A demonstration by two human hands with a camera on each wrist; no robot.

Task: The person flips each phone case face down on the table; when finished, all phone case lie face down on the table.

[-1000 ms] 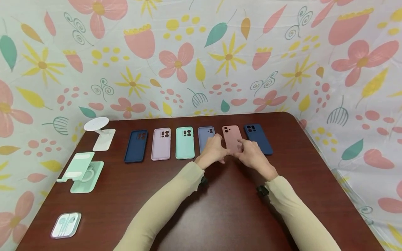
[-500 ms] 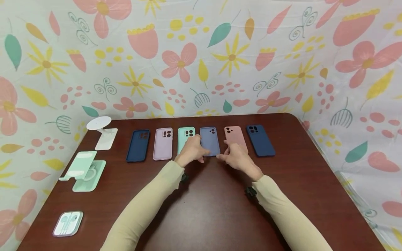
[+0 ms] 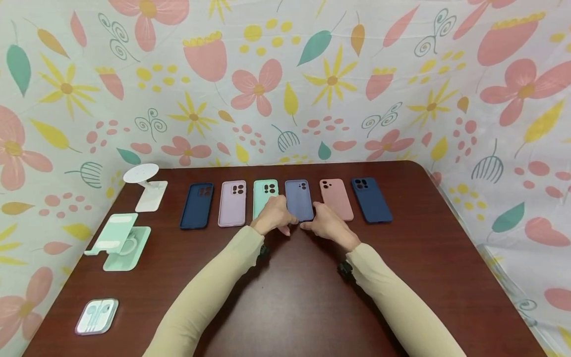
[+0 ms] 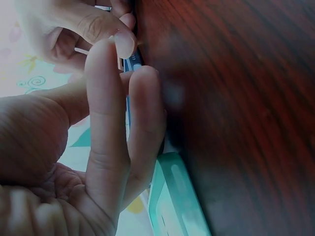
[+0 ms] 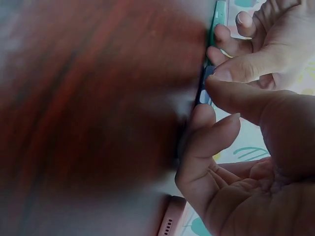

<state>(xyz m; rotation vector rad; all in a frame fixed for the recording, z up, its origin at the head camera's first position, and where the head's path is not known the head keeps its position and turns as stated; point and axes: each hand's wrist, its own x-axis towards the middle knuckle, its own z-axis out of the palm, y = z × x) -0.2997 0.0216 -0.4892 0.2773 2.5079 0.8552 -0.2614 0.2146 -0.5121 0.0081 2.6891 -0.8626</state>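
Note:
A periwinkle-blue phone case (image 3: 299,200) lies flat in a row of phone cases at the back of the table. My left hand (image 3: 273,215) holds its near left corner, thumb at the near edge. At the near right corner my right hand (image 3: 330,221) holds it between thumb and fingers. The right wrist view shows both thumbs close together at the case's end (image 5: 204,93). Beneath my left hand, the mint phone case (image 3: 265,190) is partly hidden. Just right of my right hand lies the pink phone case (image 3: 337,196).
Further left lie a lilac phone case (image 3: 232,204) and a dark blue one (image 3: 196,206); another blue case (image 3: 372,200) ends the row on the right. Along the left side stand a white stand (image 3: 151,196), a mint folding stand (image 3: 117,241) and boxed earphones (image 3: 97,316).
Both hands have shifted left from between the periwinkle and pink cases to the periwinkle case's near corners. My right hand has since closed in on its right side.

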